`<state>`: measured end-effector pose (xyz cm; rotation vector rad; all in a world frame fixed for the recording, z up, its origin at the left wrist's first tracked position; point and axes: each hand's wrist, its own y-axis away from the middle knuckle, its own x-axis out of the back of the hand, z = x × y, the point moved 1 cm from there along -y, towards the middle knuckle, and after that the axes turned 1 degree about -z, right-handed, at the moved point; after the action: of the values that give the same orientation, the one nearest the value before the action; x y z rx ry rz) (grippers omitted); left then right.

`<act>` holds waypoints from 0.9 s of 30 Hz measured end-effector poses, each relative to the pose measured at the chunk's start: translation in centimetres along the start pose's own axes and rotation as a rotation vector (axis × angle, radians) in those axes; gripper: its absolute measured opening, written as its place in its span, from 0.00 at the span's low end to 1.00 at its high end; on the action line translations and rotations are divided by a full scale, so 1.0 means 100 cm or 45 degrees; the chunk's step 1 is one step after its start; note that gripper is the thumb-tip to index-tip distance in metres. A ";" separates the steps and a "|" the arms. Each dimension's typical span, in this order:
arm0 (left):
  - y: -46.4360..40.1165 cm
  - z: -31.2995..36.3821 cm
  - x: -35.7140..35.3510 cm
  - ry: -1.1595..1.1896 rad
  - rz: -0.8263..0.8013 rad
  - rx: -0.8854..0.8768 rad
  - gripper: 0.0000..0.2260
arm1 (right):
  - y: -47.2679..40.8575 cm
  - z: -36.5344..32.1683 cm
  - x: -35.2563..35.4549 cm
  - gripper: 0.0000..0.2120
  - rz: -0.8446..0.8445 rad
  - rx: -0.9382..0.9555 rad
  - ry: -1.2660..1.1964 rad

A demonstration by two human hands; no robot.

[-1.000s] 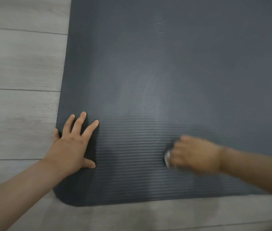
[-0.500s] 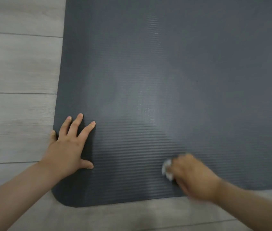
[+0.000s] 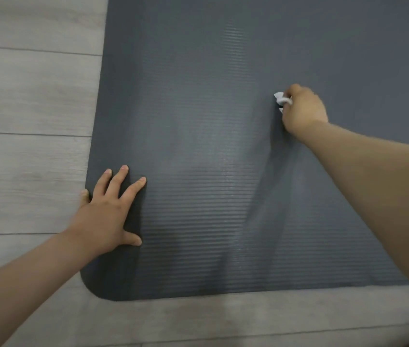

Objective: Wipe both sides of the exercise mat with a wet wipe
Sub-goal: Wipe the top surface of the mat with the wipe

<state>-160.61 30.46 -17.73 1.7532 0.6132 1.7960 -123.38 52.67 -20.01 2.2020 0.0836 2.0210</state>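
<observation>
A dark grey ribbed exercise mat lies flat on the floor and fills most of the view. Its rounded near-left corner is visible. My left hand presses flat on the mat near its left edge, fingers spread and straight. My right hand is out over the middle of the mat, fingers curled around a crumpled white wet wipe held against the surface. A damp, shiny streak runs down the mat between the hands.
Light grey wood-look floor planks border the mat on the left and along the near edge. Nothing else lies on the floor in view.
My right hand has swept the wipe from near the mat's front edge away from me to the mat's middle. My left hand has stayed pressed in place.
</observation>
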 end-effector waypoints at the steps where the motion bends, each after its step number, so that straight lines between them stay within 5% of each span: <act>1: 0.001 0.000 0.000 0.000 -0.005 -0.003 0.60 | 0.021 -0.001 -0.006 0.10 0.063 0.039 -0.070; 3: 0.001 0.000 0.000 0.012 0.010 -0.010 0.60 | 0.082 0.006 -0.019 0.11 0.149 0.178 -0.197; 8: 0.000 0.000 -0.001 -0.016 0.023 -0.018 0.60 | 0.302 0.038 -0.030 0.13 -0.247 0.559 -0.250; 12: -0.001 0.000 -0.001 -0.004 0.036 -0.021 0.61 | 0.286 0.051 -0.027 0.12 -0.337 0.836 -0.125; 17: -0.002 -0.001 -0.002 -0.013 0.023 -0.021 0.60 | 0.074 0.034 -0.009 0.10 0.066 0.254 -0.110; 20: -0.003 0.000 -0.001 -0.027 0.009 -0.019 0.60 | -0.001 0.018 -0.001 0.11 -0.019 -0.071 -0.116; 23: -0.002 0.000 -0.002 -0.013 0.025 -0.023 0.60 | 0.019 0.009 -0.013 0.10 0.069 -0.284 -0.251; 27: -0.002 -0.001 -0.003 -0.001 0.068 -0.026 0.61 | 0.123 0.015 -0.034 0.10 0.210 -0.102 -0.452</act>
<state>-160.69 30.40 -18.13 1.7724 0.5505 1.8307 -122.94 39.89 -21.67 2.5470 -0.2218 1.6363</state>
